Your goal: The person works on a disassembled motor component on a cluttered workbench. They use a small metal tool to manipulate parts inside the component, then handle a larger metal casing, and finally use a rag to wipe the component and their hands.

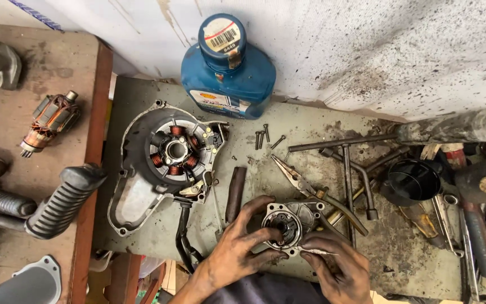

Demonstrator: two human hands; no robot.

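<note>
Both greasy hands, left hand (pixel 237 247) and right hand (pixel 336 267), grasp a small metal pump housing (pixel 289 223).

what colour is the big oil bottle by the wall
Blue, with a blue cap; the oil bottle shows best in the head view.

Your left hand (pixel 237 247) and right hand (pixel 336 267) are bare, without gloves. Black grease smears the fingers. No sleeves cover your forearms.

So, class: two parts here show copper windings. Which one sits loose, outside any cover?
The armature on the brown bench at left. It lies on its own, tilted, while the stator is ringed inside the grey engine cover.
</note>
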